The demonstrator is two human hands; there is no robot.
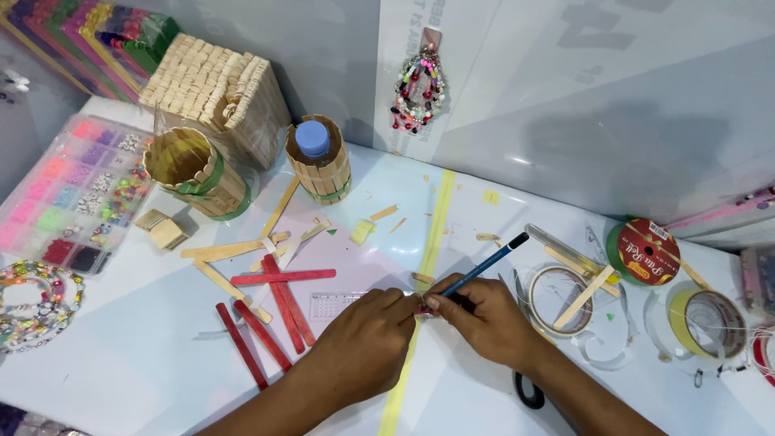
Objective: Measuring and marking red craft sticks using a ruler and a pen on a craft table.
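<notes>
My left hand (367,339) rests on the white table and pinches a small reddish stick piece (423,308) at the fingertips. My right hand (484,319) meets it from the right and holds a blue pencil (488,263) with a black end, its tip down at that piece. A clear ruler (333,305) lies under my left fingers. Several red craft sticks (274,311) lie just left of my left hand. Plain wooden sticks (234,250) are scattered beyond them.
Two round stick-built holders (196,173) (320,173), one around a blue-capped bottle, stand at the back beside a wooden block box (218,89). A bead organiser (69,194) sits left. Tape rolls (557,300) (707,323), a red ribbon spool (643,252) and scissors (529,394) lie right.
</notes>
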